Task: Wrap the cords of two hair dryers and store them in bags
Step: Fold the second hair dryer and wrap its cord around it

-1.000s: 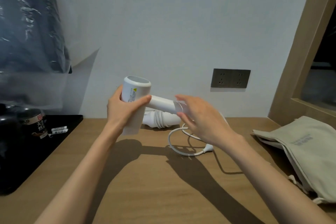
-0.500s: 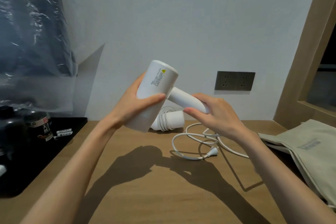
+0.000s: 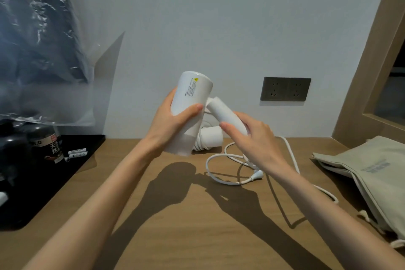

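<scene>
A person's left hand [image 3: 173,120] grips the barrel of a white hair dryer [image 3: 190,103], fingers curled round its back and thumb pressed across the front, holding it tilted above a wooden counter [image 3: 175,215]. The right hand [image 3: 252,138] wraps its fingers round the dryer's folding handle [image 3: 225,114], which is angled down and to the right. The dryer's white cord [image 3: 228,169] lies unwound in loose loops on the counter beneath the right hand, its plug [image 3: 257,175] resting at the near side of the loops, and one strand trails right toward beige cloth bags [image 3: 372,171] lying flat at the counter's right edge. A second hair dryer [image 3: 209,139] lies on the counter by the wall, behind the held one, with cord coiled round it. A double wall socket [image 3: 285,89] sits on the wall to the right. At left, a black tray [image 3: 43,182] carries a dark jar [image 3: 47,144].
</scene>
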A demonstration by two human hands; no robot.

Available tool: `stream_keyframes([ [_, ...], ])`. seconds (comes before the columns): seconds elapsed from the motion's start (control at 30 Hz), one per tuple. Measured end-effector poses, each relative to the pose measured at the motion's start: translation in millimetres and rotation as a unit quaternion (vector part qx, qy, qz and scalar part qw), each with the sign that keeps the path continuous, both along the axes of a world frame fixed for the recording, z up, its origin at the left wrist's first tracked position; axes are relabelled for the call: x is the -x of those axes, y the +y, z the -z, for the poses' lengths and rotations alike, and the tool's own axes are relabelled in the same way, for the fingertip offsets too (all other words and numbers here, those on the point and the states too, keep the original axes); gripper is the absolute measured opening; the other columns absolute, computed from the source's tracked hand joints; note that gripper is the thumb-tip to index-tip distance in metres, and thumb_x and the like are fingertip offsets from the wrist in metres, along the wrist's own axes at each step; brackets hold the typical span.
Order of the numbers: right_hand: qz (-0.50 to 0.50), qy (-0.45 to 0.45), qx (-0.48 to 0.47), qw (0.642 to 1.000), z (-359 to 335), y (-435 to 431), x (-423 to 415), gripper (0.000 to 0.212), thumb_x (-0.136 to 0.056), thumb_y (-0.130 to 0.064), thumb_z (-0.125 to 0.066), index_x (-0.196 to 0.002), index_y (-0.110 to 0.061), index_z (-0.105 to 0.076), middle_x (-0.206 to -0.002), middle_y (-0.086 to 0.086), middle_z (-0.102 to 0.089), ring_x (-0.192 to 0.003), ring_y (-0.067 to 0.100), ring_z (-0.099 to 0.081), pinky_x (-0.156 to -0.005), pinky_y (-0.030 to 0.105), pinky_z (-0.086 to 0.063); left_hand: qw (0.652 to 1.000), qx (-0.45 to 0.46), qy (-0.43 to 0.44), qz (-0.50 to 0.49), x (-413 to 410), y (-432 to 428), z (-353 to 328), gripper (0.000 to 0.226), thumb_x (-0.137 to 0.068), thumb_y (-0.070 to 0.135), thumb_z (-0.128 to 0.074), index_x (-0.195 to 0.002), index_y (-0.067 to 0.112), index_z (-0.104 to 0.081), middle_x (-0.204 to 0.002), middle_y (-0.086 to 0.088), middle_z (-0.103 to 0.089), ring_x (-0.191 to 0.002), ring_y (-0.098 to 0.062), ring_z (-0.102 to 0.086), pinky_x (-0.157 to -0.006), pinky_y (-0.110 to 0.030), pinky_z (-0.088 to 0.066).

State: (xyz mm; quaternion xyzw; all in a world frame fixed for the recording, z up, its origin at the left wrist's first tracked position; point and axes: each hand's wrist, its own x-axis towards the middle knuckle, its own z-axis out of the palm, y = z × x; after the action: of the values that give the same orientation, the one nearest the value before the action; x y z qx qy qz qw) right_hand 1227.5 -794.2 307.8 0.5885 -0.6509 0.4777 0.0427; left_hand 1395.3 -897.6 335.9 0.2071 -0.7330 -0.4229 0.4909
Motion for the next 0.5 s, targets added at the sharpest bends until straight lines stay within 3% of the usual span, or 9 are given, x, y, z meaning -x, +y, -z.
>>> stream_keyframes([
  [0.07,0.002,-0.052,0.026,0.998,-1.0,-5.6,-6.7,0.014,-0.091,-0.05,-0.055,-0.103,-0.043,-0.056,-0.081,-0.017,-0.061,-0.074,0.009,-0.06,-0.063,0.038,-0.051,0.998,-0.034,0.052,-0.029,10.6,6.4,1.4,0.042,-0.075,0.038,-0.07,-0.112,0.024,-0.055,-0.095,0.012,-0.061,-0.069,0.012,-0.059,-0.056,-0.006,-0.043],
  [0.27,0.034,-0.062,0.057,0.996,-0.7,-4.2,-11.1,0.028,-0.093,-0.052,-0.051,-0.116,-0.038,-0.057,-0.088,-0.016,-0.062,-0.081,0.011,-0.06,-0.069,0.044,-0.054,0.994,-0.026,0.096,-0.042,18.5,11.1,2.4,0.04,-0.074,0.04,-0.066,-0.111,0.028,-0.056,-0.095,0.016,-0.063,-0.081,0.004,-0.062,-0.066,-0.011,-0.047],
  [0.4,0.021,-0.152,0.11,0.982,7.7,-11.1,-33.1,0.023,-0.097,-0.045,-0.046,-0.112,-0.03,-0.054,-0.085,-0.013,-0.06,-0.077,0.011,-0.059,-0.069,0.043,-0.053,0.989,-0.045,0.127,-0.056,36.0,19.0,7.9,0.048,-0.074,0.043,-0.069,-0.116,0.025,-0.053,-0.101,0.008,-0.066,-0.091,-0.01,-0.066,-0.082,-0.035,-0.054],
  [0.5,-0.048,-0.215,0.116,0.968,7.1,-10.6,-40.4,0.02,-0.101,-0.038,-0.041,-0.118,-0.03,-0.046,-0.089,-0.015,-0.056,-0.078,0.0,-0.059,-0.065,0.031,-0.055,0.99,-0.032,0.118,-0.068,41.3,21.1,6.1,0.05,-0.074,0.045,-0.07,-0.116,0.028,-0.051,-0.104,0.008,-0.066,-0.097,-0.016,-0.065,-0.086,-0.047,-0.054],
])
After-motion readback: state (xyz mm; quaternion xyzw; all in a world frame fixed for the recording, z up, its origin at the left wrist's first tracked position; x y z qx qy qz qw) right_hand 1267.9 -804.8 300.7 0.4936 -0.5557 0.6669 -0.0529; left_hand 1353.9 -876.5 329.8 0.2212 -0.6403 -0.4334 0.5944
